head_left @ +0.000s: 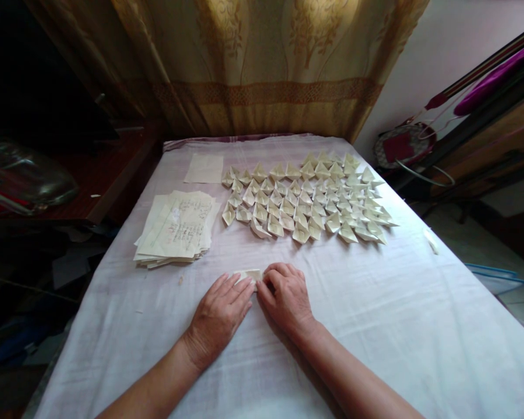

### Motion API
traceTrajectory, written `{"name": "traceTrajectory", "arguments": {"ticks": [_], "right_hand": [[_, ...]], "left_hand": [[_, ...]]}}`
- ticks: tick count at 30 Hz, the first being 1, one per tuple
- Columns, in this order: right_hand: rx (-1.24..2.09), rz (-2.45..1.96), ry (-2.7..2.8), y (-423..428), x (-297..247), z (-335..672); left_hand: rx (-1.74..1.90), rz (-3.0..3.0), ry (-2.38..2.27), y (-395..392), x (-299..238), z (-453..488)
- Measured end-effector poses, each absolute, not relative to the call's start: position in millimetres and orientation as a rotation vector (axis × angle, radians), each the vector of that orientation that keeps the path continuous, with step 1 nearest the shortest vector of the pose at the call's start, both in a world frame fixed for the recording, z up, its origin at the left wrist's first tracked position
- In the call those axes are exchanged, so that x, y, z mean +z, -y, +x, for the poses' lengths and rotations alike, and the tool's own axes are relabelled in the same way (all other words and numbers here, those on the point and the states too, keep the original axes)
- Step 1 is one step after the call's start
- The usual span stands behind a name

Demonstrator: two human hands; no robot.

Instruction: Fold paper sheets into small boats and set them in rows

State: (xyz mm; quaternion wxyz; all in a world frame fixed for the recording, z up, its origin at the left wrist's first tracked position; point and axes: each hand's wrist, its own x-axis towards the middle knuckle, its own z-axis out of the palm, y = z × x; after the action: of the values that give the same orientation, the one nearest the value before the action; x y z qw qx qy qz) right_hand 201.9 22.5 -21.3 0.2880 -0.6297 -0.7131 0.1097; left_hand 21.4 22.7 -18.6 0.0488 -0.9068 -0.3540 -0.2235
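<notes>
A small folded piece of paper point(252, 274) lies on the white cloth between my hands, partly covered by them. My left hand point(222, 305) rests flat on its left part, fingers stretched out. At its right end my right hand point(287, 297) has its fingers curled, with thumb and index finger pinching the paper's edge. Beyond them stand rows of folded paper boats point(303, 209), several in each row. To the left lies a stack of paper sheets point(174, 227) with handwriting on the top one.
A single blank sheet point(204, 169) lies behind the stack. The cloth-covered table point(375, 326) ends at a patterned curtain point(262, 64). A dark red cabinet point(126, 163) with a clear plastic bag point(26, 177) flanks the left; a handbag point(404, 145) is at the right.
</notes>
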Motion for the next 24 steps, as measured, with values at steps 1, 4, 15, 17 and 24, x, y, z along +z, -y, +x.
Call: {"name": "traceTrajectory", "arguments": {"ticks": [1,4,15,17,24], "right_hand": [[0.297,-1.687,1.902,-22.4,-21.8,201.9],[0.287,-1.707,1.884,-22.1,-23.2,202.4],[0.276,-1.648,1.95,-21.4,-22.2,204.7],[0.275,-1.65,1.957,-21.3,-22.0,205.0],[0.292,-1.599,1.977,-20.5,-20.3,207.1]], "left_hand": [[-0.673,-2.757,1.08,-22.4,-18.7,21.8],[-0.658,-2.747,1.085,-22.6,-18.7,22.4],[-0.605,-2.762,1.125,-20.3,-24.0,22.7],[-0.604,-2.76,1.132,-20.1,-25.1,22.7],[-0.581,-2.789,1.151,-20.1,-25.5,21.2]]}}
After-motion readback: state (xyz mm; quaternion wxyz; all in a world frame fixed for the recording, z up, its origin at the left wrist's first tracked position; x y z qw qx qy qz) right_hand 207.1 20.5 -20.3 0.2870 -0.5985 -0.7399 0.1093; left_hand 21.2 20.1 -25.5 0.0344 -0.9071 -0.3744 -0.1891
